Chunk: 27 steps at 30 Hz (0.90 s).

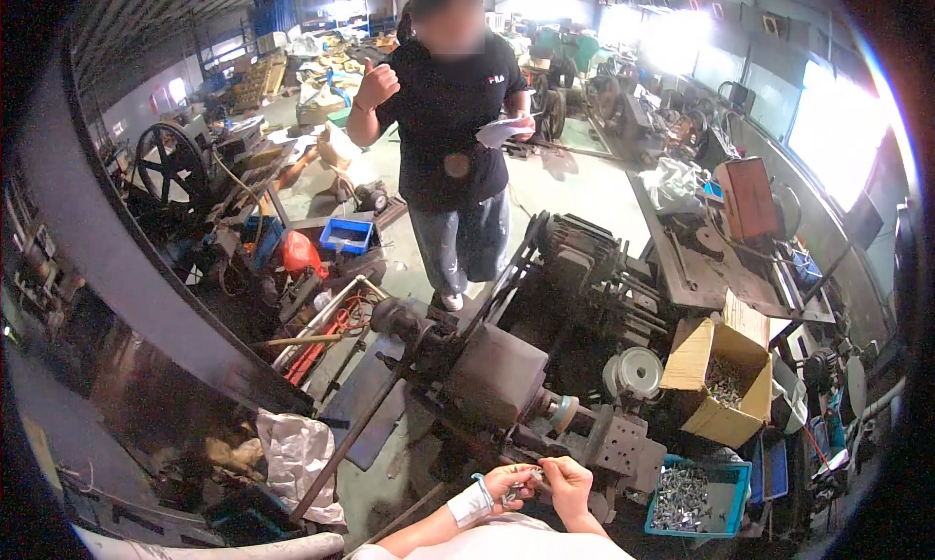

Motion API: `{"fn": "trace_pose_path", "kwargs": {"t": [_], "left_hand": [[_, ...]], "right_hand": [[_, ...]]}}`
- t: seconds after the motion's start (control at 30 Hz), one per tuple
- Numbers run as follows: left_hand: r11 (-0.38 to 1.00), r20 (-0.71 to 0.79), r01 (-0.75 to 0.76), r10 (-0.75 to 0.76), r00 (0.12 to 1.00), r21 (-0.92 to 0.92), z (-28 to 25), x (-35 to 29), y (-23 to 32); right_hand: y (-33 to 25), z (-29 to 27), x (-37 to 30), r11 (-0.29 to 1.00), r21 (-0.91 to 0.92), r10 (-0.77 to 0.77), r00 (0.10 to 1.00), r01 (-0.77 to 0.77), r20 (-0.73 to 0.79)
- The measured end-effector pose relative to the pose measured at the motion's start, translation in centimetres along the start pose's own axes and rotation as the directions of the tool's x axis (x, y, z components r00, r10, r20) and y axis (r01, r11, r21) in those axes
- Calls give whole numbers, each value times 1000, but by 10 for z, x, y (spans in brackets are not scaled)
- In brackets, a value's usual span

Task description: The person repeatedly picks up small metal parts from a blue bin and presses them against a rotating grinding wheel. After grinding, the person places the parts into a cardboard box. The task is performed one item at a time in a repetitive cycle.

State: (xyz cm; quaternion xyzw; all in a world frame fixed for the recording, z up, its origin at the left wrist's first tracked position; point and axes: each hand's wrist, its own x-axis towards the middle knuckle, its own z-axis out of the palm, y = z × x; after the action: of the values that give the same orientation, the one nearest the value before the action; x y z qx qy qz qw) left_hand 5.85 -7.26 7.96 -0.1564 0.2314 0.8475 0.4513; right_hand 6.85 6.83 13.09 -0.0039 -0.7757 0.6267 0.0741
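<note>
My left hand (503, 483), with a white band around the wrist, is closed around several small silvery metal parts (513, 493) at the lower middle. My right hand (568, 482) meets it there, fingers pinched together at the left hand's fingertips. What the right fingers grip is too small to make out. Just beyond both hands stands a dark, greasy machine (497, 370) with a perforated metal block (628, 448) on its right side. A teal plastic basket (748, 482) holding many similar small metal pieces (682, 502) is to the right of my hands.
An open cardboard box (696, 365) with small parts stands behind the basket. A person (453, 122) in a dark shirt stands beyond the machine, holding papers (504, 131). A long metal bar (351, 443) slants at left, near a white sack (292, 453). A workbench (701, 258) runs along the right.
</note>
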Motion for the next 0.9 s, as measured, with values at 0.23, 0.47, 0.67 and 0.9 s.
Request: {"fn": "trace_pose_path", "kwargs": {"t": [0.23, 0.47, 0.67, 0.9], "left_hand": [[925, 52, -151, 141, 989, 347, 11, -2, -1], [719, -53, -241, 360, 932, 652, 28, -2, -1], [708, -64, -220, 351, 934, 671, 21, 3, -4], [609, 15, -290, 415, 910, 738, 21, 5, -3]], "right_hand": [[3, -7, 2, 999, 12, 49, 996, -48, -78], [2, -8, 2, 999, -41, -2, 1000, 1, -25], [13, -10, 1, 998, -47, 34, 999, -34, -13], [11, -11, 1, 998, -65, 23, 1000, -23, 1]]}}
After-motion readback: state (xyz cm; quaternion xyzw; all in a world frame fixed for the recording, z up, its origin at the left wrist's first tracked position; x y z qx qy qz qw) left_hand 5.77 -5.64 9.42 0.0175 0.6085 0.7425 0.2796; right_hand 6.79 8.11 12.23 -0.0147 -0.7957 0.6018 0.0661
